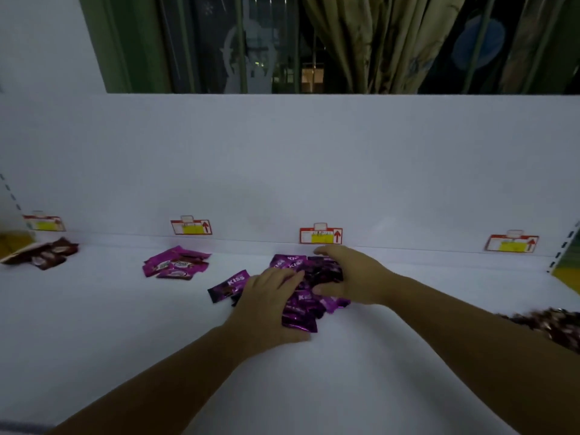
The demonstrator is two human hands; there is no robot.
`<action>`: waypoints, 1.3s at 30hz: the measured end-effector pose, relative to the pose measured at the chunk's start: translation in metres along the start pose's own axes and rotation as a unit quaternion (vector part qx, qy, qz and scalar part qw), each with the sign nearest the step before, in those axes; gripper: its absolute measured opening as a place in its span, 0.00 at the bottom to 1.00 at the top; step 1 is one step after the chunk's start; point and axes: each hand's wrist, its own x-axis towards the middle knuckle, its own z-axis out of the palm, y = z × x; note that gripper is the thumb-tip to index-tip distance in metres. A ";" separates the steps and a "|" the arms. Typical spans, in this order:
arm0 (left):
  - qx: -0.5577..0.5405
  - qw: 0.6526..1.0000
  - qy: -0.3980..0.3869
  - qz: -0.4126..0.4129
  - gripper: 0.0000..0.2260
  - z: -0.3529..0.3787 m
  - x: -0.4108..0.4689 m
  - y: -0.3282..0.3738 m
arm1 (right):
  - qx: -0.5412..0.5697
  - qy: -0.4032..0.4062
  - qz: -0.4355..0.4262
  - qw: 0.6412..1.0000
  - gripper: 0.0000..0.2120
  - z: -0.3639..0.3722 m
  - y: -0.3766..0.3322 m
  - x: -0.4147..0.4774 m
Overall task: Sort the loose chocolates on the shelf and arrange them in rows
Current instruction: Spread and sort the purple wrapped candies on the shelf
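A heap of dark purple "Kiss" chocolate packets [301,304] lies mid-shelf, below the third price tag. My left hand [266,306] rests flat on the heap's left side, fingers spread. My right hand [348,277] cups the heap from the right and back, fingers curled around several packets. One purple Kiss packet [228,285] lies loose just left of my left hand. A pile of pink-magenta packets [175,262] sits further left. Brown packets [47,254] lie at the far left, blurred.
The white shelf [157,340] has a white back panel with red-and-yellow price tags [320,235] along its base. A brown patterned heap [549,324] sits at the right edge. Slotted uprights stand at both sides. Window bars and curtains are behind.
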 end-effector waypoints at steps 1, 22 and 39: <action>0.006 1.000 -0.012 0.005 0.49 -0.001 -0.001 -0.004 | -0.002 -0.009 0.012 1.000 0.36 0.002 -0.002 0.001; -0.066 0.983 -0.097 0.139 0.35 -0.014 0.058 0.038 | -0.203 0.015 0.145 0.968 0.29 -0.012 0.031 -0.105; -0.211 0.963 -0.065 0.152 0.16 0.036 0.077 0.269 | -0.092 0.126 0.235 0.959 0.20 -0.110 0.195 -0.338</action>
